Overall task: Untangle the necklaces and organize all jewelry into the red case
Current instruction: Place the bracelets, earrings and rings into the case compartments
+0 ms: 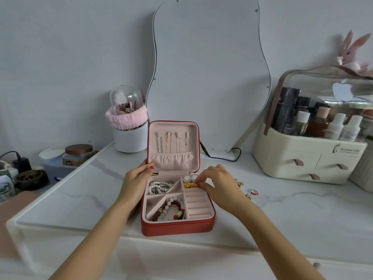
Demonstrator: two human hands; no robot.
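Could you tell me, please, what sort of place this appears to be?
Probably a dressing table in a bedroom: a wavy mirror leans against the wall, a clear-lidded organiser holds bottles of skincare, and a cup of makeup brushes stands beside it.

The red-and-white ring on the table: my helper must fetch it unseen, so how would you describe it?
Start at the open red case on the marble table. Look right, past the right hand. The ring lies alone, farthest right; the gold pieces nearer the hand lack its red-and-white band.
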